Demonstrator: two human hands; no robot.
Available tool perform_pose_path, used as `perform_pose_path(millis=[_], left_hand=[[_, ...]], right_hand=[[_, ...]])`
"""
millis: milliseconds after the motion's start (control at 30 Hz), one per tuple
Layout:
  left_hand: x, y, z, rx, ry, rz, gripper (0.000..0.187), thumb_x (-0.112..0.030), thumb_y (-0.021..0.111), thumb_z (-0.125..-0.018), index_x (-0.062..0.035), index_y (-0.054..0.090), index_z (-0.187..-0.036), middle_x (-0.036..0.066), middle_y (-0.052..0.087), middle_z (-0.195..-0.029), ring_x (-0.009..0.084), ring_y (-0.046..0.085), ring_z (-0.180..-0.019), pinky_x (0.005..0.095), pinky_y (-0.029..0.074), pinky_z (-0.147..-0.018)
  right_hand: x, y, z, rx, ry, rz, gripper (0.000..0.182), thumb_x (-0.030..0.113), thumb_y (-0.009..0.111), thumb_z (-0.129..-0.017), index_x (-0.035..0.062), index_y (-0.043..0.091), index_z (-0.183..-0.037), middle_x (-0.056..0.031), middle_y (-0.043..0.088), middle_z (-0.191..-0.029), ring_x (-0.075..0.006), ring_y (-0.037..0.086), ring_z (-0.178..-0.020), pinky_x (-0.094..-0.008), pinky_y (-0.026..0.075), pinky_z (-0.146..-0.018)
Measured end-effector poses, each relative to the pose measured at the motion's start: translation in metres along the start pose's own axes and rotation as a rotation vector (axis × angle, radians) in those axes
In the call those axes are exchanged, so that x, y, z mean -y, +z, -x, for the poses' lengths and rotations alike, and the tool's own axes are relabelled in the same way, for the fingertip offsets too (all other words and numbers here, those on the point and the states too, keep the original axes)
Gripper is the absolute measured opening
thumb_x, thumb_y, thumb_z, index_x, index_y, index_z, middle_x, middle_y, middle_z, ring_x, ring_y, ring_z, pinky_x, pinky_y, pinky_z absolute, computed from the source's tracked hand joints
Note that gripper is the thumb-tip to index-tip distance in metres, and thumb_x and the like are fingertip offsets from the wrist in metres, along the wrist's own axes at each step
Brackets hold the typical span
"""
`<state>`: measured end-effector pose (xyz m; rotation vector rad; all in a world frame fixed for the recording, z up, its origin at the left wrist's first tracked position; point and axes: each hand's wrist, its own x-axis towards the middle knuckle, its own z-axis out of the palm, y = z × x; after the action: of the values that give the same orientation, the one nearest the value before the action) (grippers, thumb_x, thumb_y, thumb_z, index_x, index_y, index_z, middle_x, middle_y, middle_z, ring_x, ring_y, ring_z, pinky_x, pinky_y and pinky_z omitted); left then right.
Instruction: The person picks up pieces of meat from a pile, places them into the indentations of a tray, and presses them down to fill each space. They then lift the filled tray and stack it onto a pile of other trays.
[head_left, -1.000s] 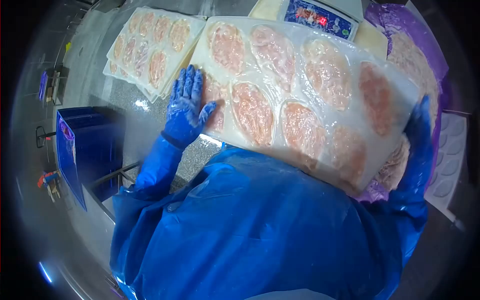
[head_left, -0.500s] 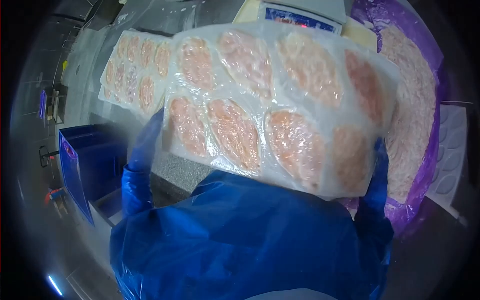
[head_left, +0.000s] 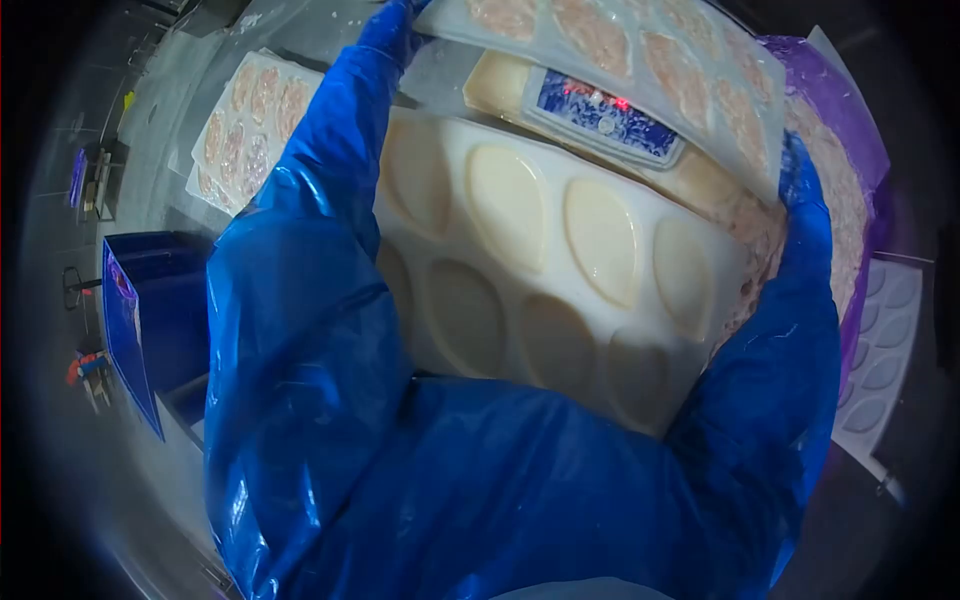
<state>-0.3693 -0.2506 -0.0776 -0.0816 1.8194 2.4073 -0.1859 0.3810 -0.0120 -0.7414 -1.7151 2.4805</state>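
With both arms stretched forward, I hold up a white tray of leaf-shaped minced meat portions (head_left: 677,75) by its two ends. My left hand (head_left: 403,22), in blue, is closed at its left end, partly cut off by the frame's top edge. My right hand (head_left: 797,168), also in blue, grips the right end; its fingers are mostly hidden. Nearer to me, under my arms, lies a white mould with bare leaf-shaped hollows (head_left: 555,215). Behind the mould, partly under the raised tray, is a scale with a lit red display (head_left: 610,120).
Another sheet of meat portions (head_left: 235,140) lies at the left. On the right, a purple bag (head_left: 860,150) surrounds a mass of minced meat (head_left: 838,215). Beyond it is a white mould (head_left: 880,365). A blue bin (head_left: 150,320) stands at the lower left.
The tray of meat portions has moved away from my body, forward and up, with both hands on it. This uncovers the white mould and more of the scale.
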Motion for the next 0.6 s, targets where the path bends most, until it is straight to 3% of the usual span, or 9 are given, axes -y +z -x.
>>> perform_pose_path(millis=[33, 100, 133, 233, 267, 300, 467, 567, 600], left_hand=[[-0.002, -0.003, 0.004, -0.012, -0.016, 0.004, 0.043, -0.035, 0.052, -0.102, -0.0157, 0.054, -0.14, 0.007, 0.061, -0.137, 0.0222, 0.059, -0.124, 0.0525, 0.047, -0.103], [-0.006, -0.022, 0.004, 0.359, 0.095, -0.396, 0.049, -0.041, 0.047, -0.104, -0.0164, 0.047, -0.147, 0.004, 0.061, -0.139, 0.0225, 0.061, -0.122, 0.0506, 0.049, -0.102], [-0.041, 0.016, 0.046, 0.162, -0.187, 0.122, 0.049, -0.043, 0.05, -0.104, -0.014, 0.051, -0.143, 0.005, 0.062, -0.137, 0.0223, 0.063, -0.119, 0.0476, 0.053, -0.099], [-0.015, 0.02, 0.048, 0.235, -0.085, 0.172, 0.049, -0.042, 0.058, -0.101, -0.011, 0.055, -0.138, 0.008, 0.063, -0.133, 0.024, 0.064, -0.118, 0.0453, 0.055, -0.098], [-0.016, 0.036, 0.046, 0.066, -0.271, 0.329, 0.044, -0.035, 0.062, -0.099, -0.0076, 0.058, -0.133, 0.011, 0.065, -0.129, 0.0256, 0.065, -0.116, 0.0433, 0.056, -0.096], [-0.004, 0.03, 0.037, 0.166, -0.231, 0.297, 0.045, -0.032, 0.063, -0.097, -0.0049, 0.057, -0.133, 0.014, 0.065, -0.127, 0.0269, 0.065, -0.116, 0.0437, 0.055, -0.098], [-0.035, -0.043, 0.065, 0.199, -0.068, 0.526, 0.048, -0.032, 0.063, -0.097, -0.0022, 0.055, -0.134, 0.014, 0.065, -0.13, 0.0296, 0.064, -0.118, 0.0413, 0.054, -0.1], [-0.085, -0.096, 0.143, 0.105, 0.057, 0.708, 0.052, -0.035, 0.061, -0.098, -0.0006, 0.053, -0.137, 0.016, 0.064, -0.133, 0.0313, 0.062, -0.122, 0.0417, 0.052, -0.102], [-0.094, -0.104, 0.172, -0.278, 0.08, 0.583, 0.041, -0.036, 0.053, -0.102, -0.0127, 0.061, -0.135, 0.005, 0.068, -0.124, 0.0223, 0.062, -0.119, 0.049, 0.045, -0.106]], right_hand=[[-0.004, -0.013, -0.007, 0.001, 0.001, -0.042, 0.067, 0.042, 0.053, -0.103, -0.0024, 0.039, -0.151, -0.0173, 0.051, -0.148, -0.0297, 0.054, -0.13, -0.0394, 0.041, -0.113], [-0.012, -0.032, -0.018, 0.003, 0.016, -0.076, 0.068, 0.045, 0.053, -0.103, -0.0027, 0.039, -0.151, -0.0169, 0.051, -0.149, -0.0296, 0.054, -0.131, -0.0393, 0.041, -0.114], [-0.014, -0.039, -0.021, 0.011, 0.045, -0.096, 0.07, 0.048, 0.051, -0.104, -0.0027, 0.039, -0.151, -0.0167, 0.051, -0.149, -0.0295, 0.054, -0.132, -0.0389, 0.039, -0.115], [-0.018, -0.001, 0.003, -0.133, 0.056, -0.05, 0.069, 0.047, 0.053, -0.103, -0.0019, 0.042, -0.149, -0.0162, 0.055, -0.145, -0.028, 0.056, -0.129, -0.0373, 0.042, -0.111], [-0.019, 0.019, 0.015, -0.165, 0.019, 0.11, 0.066, 0.044, 0.055, -0.102, -0.0016, 0.044, -0.148, -0.0158, 0.057, -0.143, -0.0274, 0.058, -0.126, -0.0371, 0.045, -0.109], [-0.018, 0.035, 0.027, -0.195, -0.021, 0.268, 0.063, 0.04, 0.058, -0.101, -0.0012, 0.046, -0.147, -0.0154, 0.059, -0.141, -0.0268, 0.06, -0.124, -0.0369, 0.048, -0.106], [-0.025, 0.112, 0.08, 0.097, -0.132, 0.015, 0.049, 0.023, 0.059, -0.101, 0.0003, 0.05, -0.144, -0.0163, 0.058, -0.141, -0.0266, 0.06, -0.124, -0.0422, 0.049, -0.107], [-0.064, 0.219, 0.112, 0.294, -0.081, -0.058, 0.05, 0.024, 0.059, -0.101, 0.0016, 0.05, -0.144, -0.0153, 0.06, -0.138, -0.0263, 0.061, -0.122, -0.0428, 0.049, -0.106], [-0.082, 0.26, 0.121, 0.357, -0.046, -0.08, 0.05, 0.024, 0.059, -0.1, 0.002, 0.05, -0.144, -0.0149, 0.06, -0.137, -0.0262, 0.061, -0.122, -0.043, 0.049, -0.106]])
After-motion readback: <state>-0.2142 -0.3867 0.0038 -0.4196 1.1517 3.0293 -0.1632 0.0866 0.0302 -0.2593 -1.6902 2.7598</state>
